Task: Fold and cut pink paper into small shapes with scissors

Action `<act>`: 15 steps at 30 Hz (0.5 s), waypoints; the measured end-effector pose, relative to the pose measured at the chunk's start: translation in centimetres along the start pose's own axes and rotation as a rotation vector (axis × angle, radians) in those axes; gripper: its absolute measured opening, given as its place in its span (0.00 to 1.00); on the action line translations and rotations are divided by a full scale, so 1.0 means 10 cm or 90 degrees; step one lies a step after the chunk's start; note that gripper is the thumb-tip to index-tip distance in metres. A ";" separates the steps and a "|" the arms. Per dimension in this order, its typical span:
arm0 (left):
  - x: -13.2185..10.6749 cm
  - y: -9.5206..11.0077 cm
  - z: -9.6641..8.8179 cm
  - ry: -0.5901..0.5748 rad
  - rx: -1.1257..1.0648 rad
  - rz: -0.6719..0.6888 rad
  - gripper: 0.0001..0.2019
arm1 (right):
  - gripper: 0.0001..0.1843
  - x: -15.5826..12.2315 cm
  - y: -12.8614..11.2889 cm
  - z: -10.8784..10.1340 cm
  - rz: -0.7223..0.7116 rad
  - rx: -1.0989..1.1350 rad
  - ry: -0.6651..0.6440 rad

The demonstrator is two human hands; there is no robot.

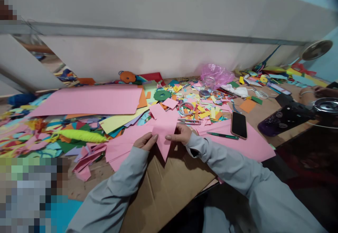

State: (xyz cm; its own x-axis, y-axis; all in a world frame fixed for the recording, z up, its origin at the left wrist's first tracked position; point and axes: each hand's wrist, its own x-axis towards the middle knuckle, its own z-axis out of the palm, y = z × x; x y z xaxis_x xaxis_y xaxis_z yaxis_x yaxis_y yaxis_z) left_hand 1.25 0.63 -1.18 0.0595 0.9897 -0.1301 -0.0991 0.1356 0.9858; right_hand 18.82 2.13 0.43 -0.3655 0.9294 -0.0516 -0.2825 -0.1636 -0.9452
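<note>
Two bare hands in grey sleeves hold one pink paper piece between them, in front of the person and over a sheet of brown cardboard (171, 194). The pink paper piece (164, 134) tapers to a sharp tip that points down and back towards the person's body; its long axis runs from that tip away from the person, towards the scraps, nearly upright in the view. Its far end overlaps other pink paper behind it, so the exact outline there is hard to tell. Whether the tip touches the cardboard cannot be told.

The left hand (146, 141) has its fingers clamped on the left edge of the piece, thumb on the near face. The right hand (181, 134) is clamped on the opposite edge, its thumb also laid across the near face and pointing left.

Just beyond the right hand lie small snips (189, 122). To its right, a green pen (223, 135) and a dark-screened phone (239, 125) rest on a pink sheet (253, 148). Farther back on the surface (268, 118), a roll of tape (186, 108) sits among many coloured scraps (211, 112), near a glass jar (208, 85).
</note>
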 end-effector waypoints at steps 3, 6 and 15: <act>-0.03 0.02 0.01 -0.034 0.020 -0.024 0.20 | 0.23 0.02 0.00 -0.04 -0.032 0.000 0.019; -0.05 0.03 0.04 -0.048 0.005 -0.042 0.19 | 0.20 0.03 0.05 -0.09 -0.051 -0.006 0.043; -0.10 0.12 0.08 -0.026 -0.074 -0.081 0.12 | 0.18 0.09 0.16 -0.13 -0.041 -0.008 0.083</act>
State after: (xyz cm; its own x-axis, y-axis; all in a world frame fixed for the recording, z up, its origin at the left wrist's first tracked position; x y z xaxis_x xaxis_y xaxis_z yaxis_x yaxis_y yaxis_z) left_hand 1.90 -0.27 0.23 0.1187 0.9621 -0.2456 -0.2022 0.2656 0.9426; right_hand 19.23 3.19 -1.52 -0.2285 0.9730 -0.0320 -0.2896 -0.0993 -0.9520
